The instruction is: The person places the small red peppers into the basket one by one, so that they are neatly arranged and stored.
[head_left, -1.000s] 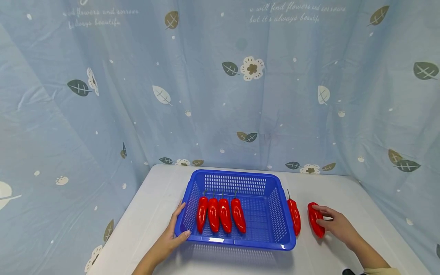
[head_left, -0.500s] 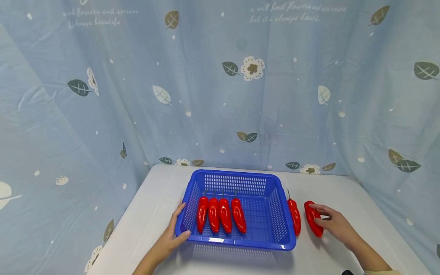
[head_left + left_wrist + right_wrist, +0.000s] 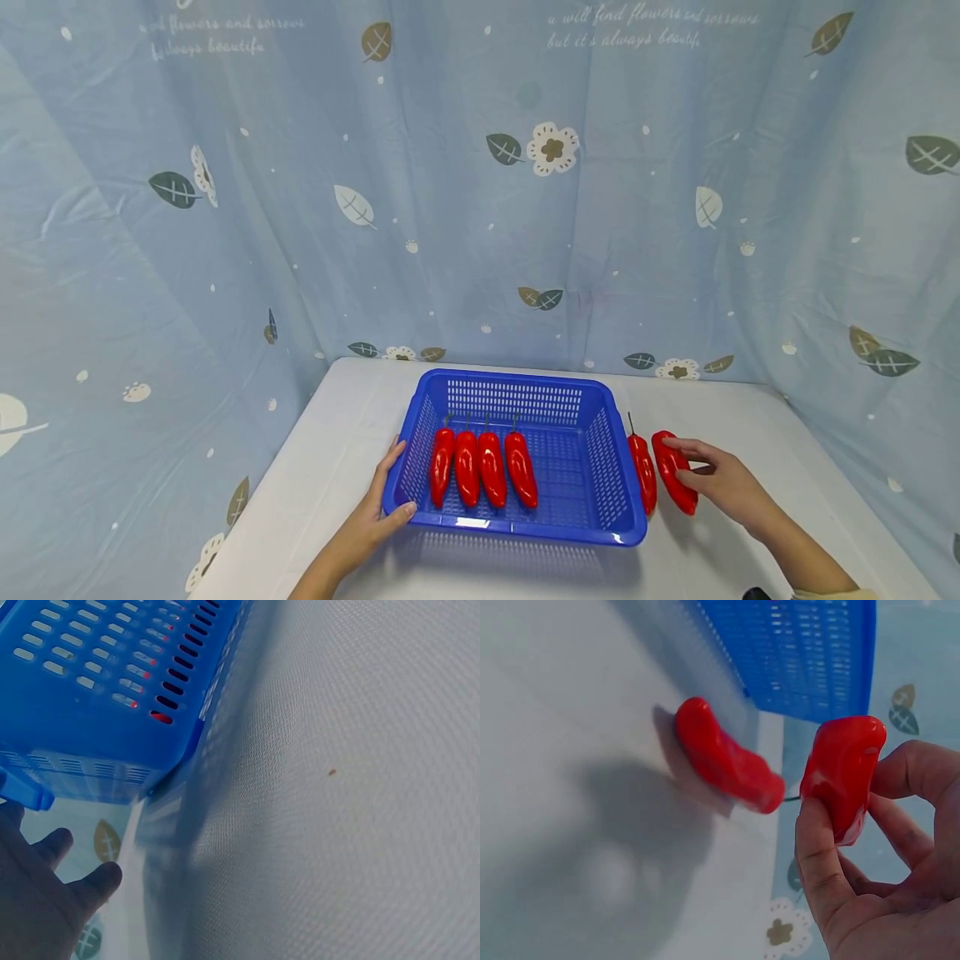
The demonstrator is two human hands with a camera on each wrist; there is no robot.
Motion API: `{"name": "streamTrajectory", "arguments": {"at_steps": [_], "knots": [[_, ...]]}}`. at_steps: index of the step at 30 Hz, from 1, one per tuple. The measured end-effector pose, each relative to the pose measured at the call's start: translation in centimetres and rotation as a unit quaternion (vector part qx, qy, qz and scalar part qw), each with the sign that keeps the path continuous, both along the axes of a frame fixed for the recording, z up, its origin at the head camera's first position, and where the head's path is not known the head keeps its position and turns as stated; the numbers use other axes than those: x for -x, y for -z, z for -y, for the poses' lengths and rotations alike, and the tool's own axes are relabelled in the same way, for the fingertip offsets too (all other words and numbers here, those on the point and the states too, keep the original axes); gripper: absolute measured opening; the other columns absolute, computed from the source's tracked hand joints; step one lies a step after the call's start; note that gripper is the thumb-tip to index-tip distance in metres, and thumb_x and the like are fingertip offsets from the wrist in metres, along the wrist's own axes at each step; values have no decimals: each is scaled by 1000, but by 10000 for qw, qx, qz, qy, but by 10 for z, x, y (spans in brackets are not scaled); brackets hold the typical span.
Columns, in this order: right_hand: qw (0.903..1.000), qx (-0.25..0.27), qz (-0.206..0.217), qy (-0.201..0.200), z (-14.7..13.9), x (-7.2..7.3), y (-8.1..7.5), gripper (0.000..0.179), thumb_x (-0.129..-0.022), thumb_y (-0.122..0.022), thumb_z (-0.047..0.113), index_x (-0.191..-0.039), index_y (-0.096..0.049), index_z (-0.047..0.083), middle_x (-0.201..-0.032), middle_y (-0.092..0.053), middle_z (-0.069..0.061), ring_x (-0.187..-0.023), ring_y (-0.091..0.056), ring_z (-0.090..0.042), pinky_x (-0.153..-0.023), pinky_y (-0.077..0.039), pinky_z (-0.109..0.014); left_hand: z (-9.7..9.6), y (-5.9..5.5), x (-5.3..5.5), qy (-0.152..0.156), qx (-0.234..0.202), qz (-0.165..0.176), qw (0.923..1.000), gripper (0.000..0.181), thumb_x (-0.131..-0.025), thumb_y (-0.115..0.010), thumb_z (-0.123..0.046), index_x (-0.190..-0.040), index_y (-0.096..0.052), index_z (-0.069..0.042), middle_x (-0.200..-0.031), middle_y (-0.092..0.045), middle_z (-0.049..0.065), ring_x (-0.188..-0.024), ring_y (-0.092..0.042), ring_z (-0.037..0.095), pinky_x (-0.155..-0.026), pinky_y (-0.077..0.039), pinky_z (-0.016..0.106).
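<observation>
My left hand point(image 3: 375, 508) holds the left front corner of a blue plastic basket point(image 3: 517, 528), thumb over the front rim and fingers along the left side. In the left wrist view, the fingers point(image 3: 54, 844) spread beside the basket's rim. Four glossy red chili peppers point(image 3: 491, 471) with thin green stems lie side by side in the basket's left half. Between thumb and fingers, my right hand point(image 3: 723, 483) pinches another red chili pepper point(image 3: 844, 769); its shadow falls apart from it on the table. A further red chili pepper point(image 3: 724, 757) rests on the table against the basket's right side.
A white cloth covers the table point(image 3: 330, 417). Behind it and at both sides hangs a light blue curtain point(image 3: 450, 208) printed with leaves and flowers. The basket's right half shows its bare mesh floor point(image 3: 558, 475).
My right hand has moved the pinched chili pepper left, towards the one beside the basket, and slightly away from the table's near edge. The left hand and basket have stayed still.
</observation>
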State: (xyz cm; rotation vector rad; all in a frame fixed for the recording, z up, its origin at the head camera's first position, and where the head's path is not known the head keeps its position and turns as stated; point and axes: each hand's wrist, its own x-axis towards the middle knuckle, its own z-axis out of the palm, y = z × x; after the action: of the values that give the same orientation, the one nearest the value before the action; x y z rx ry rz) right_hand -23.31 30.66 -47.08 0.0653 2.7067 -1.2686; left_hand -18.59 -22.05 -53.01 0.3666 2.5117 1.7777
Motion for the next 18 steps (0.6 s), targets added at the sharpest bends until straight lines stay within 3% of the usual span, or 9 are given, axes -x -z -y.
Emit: {"name": "streamTrajectory", "arguments": {"at_steps": [18], "knots": [[9991, 294, -186, -261, 21, -8, -28, 64, -90, -76, 13, -147, -50, 0, -137, -55, -30, -105, -63, -31, -75, -63, -42, 0, 2, 1, -54, 25, 107, 9999, 88, -94, -64, -27, -163, -10, -31, -170, 5, 18, -151, -2, 53, -109, -14, 76]]}}
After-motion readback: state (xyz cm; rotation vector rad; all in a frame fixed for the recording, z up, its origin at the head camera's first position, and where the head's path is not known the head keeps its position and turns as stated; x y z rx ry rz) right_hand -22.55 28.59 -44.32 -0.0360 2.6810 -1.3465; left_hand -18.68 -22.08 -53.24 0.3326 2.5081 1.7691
